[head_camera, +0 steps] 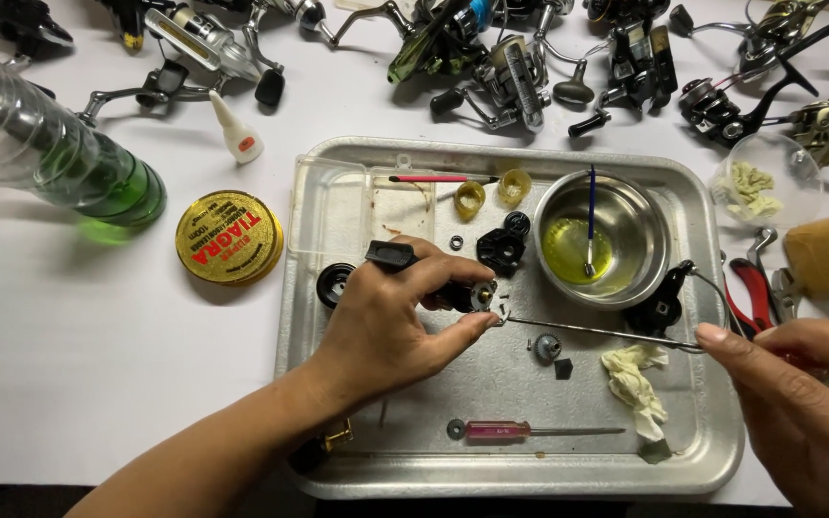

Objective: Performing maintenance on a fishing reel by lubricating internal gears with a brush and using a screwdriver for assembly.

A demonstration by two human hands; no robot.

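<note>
reel part (462, 294) over metal tray (491, 460) middle, pinched in left hand (386, 326) | right hand (798, 384) closed on long thin tool (597, 332), tip at part | reel stripped, bits loose around, reassembly pending | round yellow tin (229, 237) left of tray, white glue bottle (235, 129) above-left

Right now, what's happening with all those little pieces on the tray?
A person's left hand holds a small black reel part over a metal tray. The right hand points a long thin metal tool at it. A steel bowl of yellowish liquid, a rag and a red-handled screwdriver lie on the tray.
</note>
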